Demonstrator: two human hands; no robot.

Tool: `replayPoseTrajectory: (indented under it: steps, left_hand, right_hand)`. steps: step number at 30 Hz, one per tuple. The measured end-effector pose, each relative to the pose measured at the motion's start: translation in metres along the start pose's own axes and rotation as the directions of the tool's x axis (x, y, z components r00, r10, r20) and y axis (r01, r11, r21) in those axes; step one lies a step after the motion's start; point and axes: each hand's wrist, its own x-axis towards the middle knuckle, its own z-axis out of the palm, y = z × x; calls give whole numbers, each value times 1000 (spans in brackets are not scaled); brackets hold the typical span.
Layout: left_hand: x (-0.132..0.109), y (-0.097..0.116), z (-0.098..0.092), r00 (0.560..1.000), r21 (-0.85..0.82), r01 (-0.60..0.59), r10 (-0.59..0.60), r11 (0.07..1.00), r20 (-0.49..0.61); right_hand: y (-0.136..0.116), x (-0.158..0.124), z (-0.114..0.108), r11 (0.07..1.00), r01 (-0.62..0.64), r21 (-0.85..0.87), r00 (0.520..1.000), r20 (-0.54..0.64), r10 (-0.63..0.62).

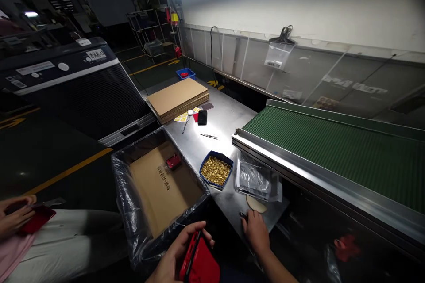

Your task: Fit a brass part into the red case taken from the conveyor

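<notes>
My left hand (177, 254) holds a red case (199, 263) low in the picture, just in front of a plastic-lined box. My right hand (256, 230) rests on the near edge of the steel table (222, 119), its fingertips touching a small dark part and close to a tan round disc (255, 204). A blue tray of small brass parts (216, 171) sits a little beyond that hand. Clear plastic bags (257, 180) lie next to the tray.
The lined box (159, 185) holds a cardboard sheet and a small red case (173, 161). Stacked cardboard (178, 98), a phone (202, 117) and a pen lie farther back. A green conveyor (332, 146) runs on the right. Another person's hands (15, 219) hold a red item at left.
</notes>
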Motion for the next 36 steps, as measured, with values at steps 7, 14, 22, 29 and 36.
replayPoseTrajectory:
  steps: [7,14,22,29,36]
  left_hand:
    - [-3,2,-22,990,-37,125,-127,991,-60]
    - [16,-2,-61,983,361,48,20,931,-181]
    - [57,-37,-11,960,-200,278,-274,939,50]
    - [48,-21,7,894,-490,382,-448,784,-20]
    - [43,-3,25,948,-570,229,-315,789,-56]
  right_hand:
    - [6,-20,-8,958,-87,273,996,11,88]
    - [1,-20,-15,869,-120,480,990,-7,140]
    - [-37,-12,-53,752,-110,650,991,16,131]
    - [-98,-30,-138,579,-166,798,979,205,-2]
    - [-158,-78,-216,725,377,577,894,-23,-447]
